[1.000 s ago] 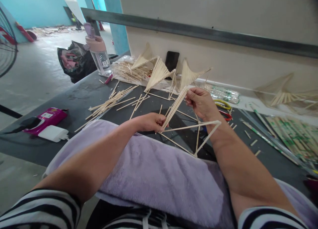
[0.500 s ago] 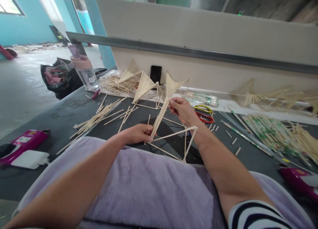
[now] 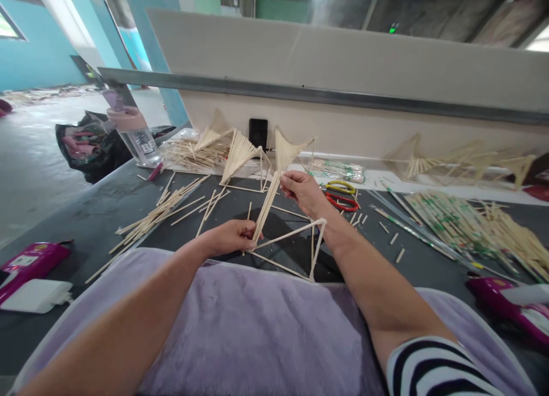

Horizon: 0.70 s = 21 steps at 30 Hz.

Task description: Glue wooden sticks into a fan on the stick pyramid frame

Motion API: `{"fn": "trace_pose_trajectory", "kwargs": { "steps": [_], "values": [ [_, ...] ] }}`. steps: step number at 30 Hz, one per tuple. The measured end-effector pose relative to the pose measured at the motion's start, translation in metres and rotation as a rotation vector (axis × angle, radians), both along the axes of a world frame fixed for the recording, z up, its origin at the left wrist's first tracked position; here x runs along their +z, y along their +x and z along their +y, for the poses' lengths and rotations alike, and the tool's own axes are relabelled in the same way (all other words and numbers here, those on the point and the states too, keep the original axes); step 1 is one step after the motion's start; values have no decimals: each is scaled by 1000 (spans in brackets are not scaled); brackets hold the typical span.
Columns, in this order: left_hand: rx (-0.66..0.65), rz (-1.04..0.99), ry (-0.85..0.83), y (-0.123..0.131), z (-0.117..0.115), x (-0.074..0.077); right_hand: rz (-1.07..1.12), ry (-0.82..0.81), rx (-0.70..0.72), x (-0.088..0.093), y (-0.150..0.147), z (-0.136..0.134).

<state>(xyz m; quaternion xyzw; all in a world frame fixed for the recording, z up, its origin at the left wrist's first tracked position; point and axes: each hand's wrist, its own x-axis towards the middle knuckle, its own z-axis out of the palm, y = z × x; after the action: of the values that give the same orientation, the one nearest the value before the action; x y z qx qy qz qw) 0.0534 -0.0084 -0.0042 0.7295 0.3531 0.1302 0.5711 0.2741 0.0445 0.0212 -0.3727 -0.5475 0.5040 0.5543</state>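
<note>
A row of thin wooden sticks (image 3: 266, 206) slants up between my hands, part of a stick frame (image 3: 283, 234) that stands near the table's front edge. My left hand (image 3: 235, 236) is closed on the lower end of the sticks. At their upper end, my right hand (image 3: 302, 189) pinches with thumb and fingers. The frame's pointed corner rises beside my right wrist. Just behind stand two models with fanned sticks, a left fan model (image 3: 240, 154) and a right fan model (image 3: 286, 147). My fingers partly hide the stick ends.
Loose sticks (image 3: 158, 213) lie at left, bundled sticks (image 3: 454, 221) at right. Yellow-handled scissors (image 3: 341, 187) and red-handled scissors (image 3: 342, 202) lie beyond my right forearm. A water bottle (image 3: 137, 138) and black phone (image 3: 258, 134) stand at the back. Magenta devices (image 3: 32, 264) flank me; a purple towel (image 3: 257, 327) covers my lap.
The view has shifted slightly, so the scene sits a little lower and further left. Both hands keep their places on the stick row, with little visible movement.
</note>
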Motion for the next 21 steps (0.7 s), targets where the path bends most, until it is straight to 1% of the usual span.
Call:
{"fn": "trace_pose_trajectory", "kwargs": {
  "steps": [4,6,7,9,11,13,15,17,19,21],
  "values": [
    [-9,-1,2,0,-1,2,19,11,9,-2,0,1],
    [24,-24,30,1,1,2,18,21,18,-2,0,1],
    [70,-49,56,2,3,3,16,22,20,-1,0,1],
    [227,-119,111,8,7,8,9,14,15,0,-1,1],
    [420,-191,145,18,12,18,5,6,4,1,-2,1],
    [556,-254,147,32,16,30,-2,21,-2,2,-3,1],
    [614,-303,148,48,20,40,-11,52,2,1,-2,2],
    [637,-318,180,65,25,44,-13,80,19,0,-2,4],
    [647,-310,245,79,28,41,-5,94,37,-1,-1,5],
    [673,-298,329,88,31,34,-6,104,44,-2,0,6]
  ]
}}
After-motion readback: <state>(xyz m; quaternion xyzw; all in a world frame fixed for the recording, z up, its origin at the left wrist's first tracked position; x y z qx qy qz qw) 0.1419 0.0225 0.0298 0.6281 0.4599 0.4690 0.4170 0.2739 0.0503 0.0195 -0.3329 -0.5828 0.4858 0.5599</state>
